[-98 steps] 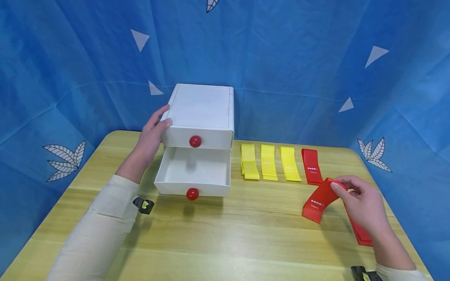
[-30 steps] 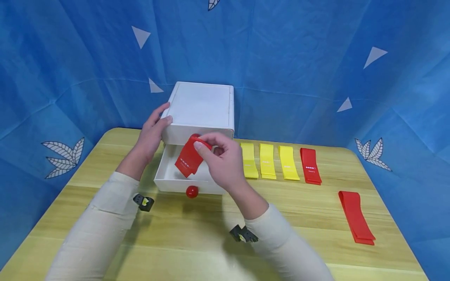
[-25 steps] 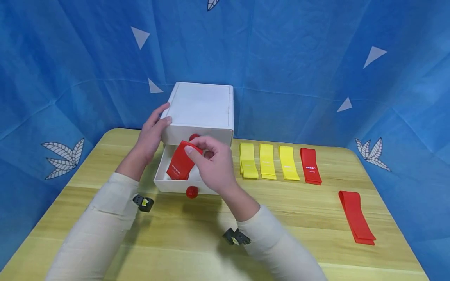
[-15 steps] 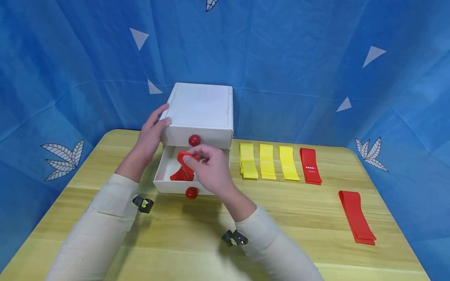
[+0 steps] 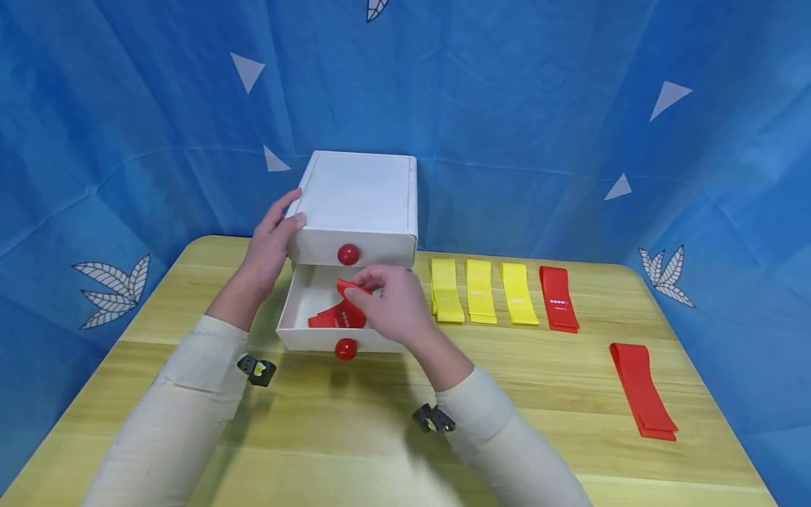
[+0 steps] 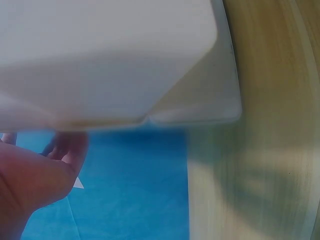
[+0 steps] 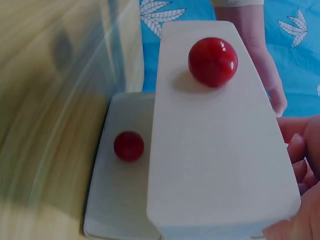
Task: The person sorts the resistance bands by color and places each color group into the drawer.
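Observation:
A white drawer cabinet (image 5: 361,190) with red knobs stands at the back of the table. Its middle drawer (image 5: 299,340) is pulled out. My left hand (image 5: 269,239) rests against the cabinet's left side, thumb by the top front corner, fingers along the side. Over the drawer, my right hand (image 5: 395,303) pinches one end of a folded red resistance band (image 5: 345,315) between thumb and fingers. The band's other end lies bent on the drawer floor, white dots facing up. In the right wrist view the drawer front (image 7: 220,150) hides the band.
Right of the cabinet lie three folded yellow bands (image 5: 483,292) and a red band (image 5: 559,299) in a row. Another red band (image 5: 643,392) lies nearer the table's right edge. A bottom drawer (image 7: 122,185) is closed. A blue curtain (image 5: 538,127) hangs behind.
My right hand picked up the red band at the right, carried it left and lowered it into the drawer, then shifted slightly right. My left hand stays on the cabinet.

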### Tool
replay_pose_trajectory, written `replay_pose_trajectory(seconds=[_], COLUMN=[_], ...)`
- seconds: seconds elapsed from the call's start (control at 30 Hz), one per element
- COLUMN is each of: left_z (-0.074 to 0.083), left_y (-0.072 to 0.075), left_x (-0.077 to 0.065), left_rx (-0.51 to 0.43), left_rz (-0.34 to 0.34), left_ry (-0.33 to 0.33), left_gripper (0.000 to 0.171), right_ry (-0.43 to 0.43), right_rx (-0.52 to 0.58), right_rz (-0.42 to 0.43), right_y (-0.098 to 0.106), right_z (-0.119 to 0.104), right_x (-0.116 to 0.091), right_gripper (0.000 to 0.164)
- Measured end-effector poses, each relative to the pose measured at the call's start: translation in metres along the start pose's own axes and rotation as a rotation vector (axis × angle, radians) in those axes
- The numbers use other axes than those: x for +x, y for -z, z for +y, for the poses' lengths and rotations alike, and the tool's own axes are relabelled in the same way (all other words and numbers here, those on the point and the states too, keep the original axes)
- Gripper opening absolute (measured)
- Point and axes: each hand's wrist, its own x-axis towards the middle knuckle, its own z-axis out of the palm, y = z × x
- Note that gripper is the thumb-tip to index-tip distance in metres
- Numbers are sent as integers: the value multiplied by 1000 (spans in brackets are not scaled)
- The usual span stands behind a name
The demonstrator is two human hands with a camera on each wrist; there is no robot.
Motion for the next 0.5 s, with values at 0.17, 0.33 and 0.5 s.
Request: replay_pose_trajectory(seconds=[0.17,0.33,0.5], left_z=[-1,-2,-1], left_y=[0,0,-1], left_x=[1,2,1], left_rx=[-1,-1,2], left_rz=[5,5,3], left_ry=[3,6,13], left_gripper=[60,60,60], right_ry=[-32,-53,-78], right_rx=[-128,-221,-322], right_rz=[40,68,97], right_y=[6,12,16], right_z=[4,8,17], right_x=[1,0,2], right_gripper=[14,20,23])
